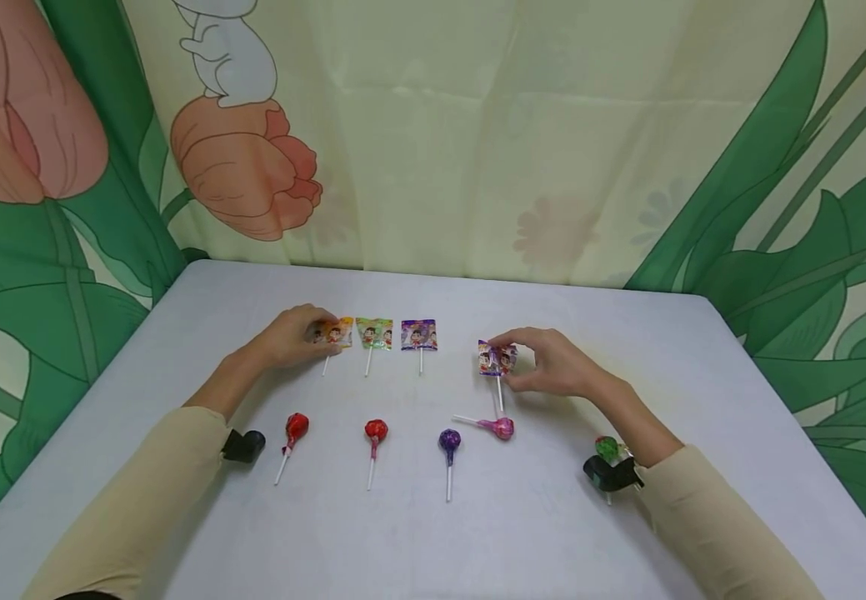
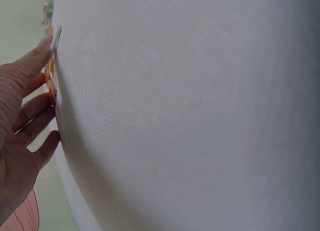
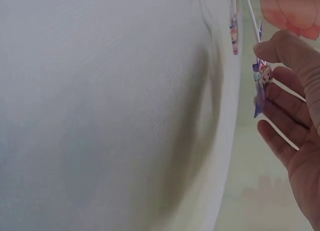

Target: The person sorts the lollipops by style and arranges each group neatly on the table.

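Note:
My left hand (image 1: pixel 293 337) holds an orange-wrapped lollipop (image 1: pixel 340 332) by its flat wrapper, thumb on the near side and fingers behind, at the left end of a row. In the left wrist view the wrapper (image 2: pixel 50 73) is partly hidden by the fingers. To the right, my right hand (image 1: pixel 556 364) pinches a purple-wrapped lollipop (image 1: pixel 488 358) with its stick pointing down. The right wrist view shows that wrapper (image 3: pixel 259 86) held off the table. Between the hands lie a green-wrapped lollipop (image 1: pixel 375 332) and another purple-wrapped lollipop (image 1: pixel 419 334).
Nearer on the white table (image 1: pixel 372 550) lie two red round lollipops (image 1: pixel 297 427), a dark purple one (image 1: pixel 449 442) and a pink one (image 1: pixel 503 428) lying sideways. A green lollipop (image 1: pixel 608 448) is partly hidden by the right wrist camera (image 1: pixel 611 473). A printed curtain (image 1: pixel 433 167) hangs behind.

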The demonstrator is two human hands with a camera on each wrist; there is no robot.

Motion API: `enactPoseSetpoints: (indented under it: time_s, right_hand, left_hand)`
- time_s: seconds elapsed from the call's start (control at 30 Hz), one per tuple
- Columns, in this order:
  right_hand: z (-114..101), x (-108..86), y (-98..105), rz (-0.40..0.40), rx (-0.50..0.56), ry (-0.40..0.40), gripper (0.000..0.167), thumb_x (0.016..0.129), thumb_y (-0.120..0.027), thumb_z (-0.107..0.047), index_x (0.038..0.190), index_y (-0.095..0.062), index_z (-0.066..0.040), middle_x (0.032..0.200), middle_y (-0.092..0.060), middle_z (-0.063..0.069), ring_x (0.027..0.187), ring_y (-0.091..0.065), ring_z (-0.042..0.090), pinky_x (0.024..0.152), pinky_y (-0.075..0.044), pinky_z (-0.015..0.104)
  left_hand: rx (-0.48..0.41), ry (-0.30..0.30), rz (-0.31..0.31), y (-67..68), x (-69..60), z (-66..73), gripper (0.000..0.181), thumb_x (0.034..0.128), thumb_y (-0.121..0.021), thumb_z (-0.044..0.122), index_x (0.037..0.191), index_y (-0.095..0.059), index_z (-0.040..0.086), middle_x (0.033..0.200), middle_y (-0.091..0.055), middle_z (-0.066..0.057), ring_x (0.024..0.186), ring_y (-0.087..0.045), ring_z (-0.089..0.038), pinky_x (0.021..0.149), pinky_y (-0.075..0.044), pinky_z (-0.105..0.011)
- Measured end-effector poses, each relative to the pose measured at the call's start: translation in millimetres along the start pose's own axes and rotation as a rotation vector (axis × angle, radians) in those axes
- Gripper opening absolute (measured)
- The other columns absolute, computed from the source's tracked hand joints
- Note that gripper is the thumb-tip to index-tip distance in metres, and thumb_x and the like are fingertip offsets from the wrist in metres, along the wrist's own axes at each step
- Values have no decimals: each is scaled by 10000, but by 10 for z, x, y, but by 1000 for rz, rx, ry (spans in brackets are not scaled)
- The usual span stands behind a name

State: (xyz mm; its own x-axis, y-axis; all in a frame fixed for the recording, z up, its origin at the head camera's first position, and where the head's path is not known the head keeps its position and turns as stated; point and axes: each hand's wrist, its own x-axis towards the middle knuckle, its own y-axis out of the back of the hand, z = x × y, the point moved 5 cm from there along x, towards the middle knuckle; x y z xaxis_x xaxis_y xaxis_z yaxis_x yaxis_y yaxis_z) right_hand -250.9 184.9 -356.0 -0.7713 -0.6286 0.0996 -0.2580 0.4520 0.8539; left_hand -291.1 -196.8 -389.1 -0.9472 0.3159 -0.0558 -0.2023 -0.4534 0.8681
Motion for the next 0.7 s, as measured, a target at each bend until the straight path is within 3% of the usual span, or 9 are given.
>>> enactPoseSetpoints:
  time_s: [0.23,0.7]
  right_hand:
    - [17,126,-22,11,-6,38,539,807,-814,-81,1324,-665,-44,1277,-697,128,1196,-636,311,1033,-494,553]
    - [109,364,-53,15,-26,31,531,800,-800,-86,1313,-672,-41,1274,-701,134,1204,-635,307,1055,-482,518]
  left_hand:
    - [10,-6,2,-2,-1,4,564,937,-760,268,1386,-577,-19,1341,-584,-228,1281,-505,-399,1125,-391,-569]
    - [7,2,1,-17,9,-2,559,935,-765,249,1391,-576,-15,1356,-574,-232,1301,-496,-399,1144,-375,-569]
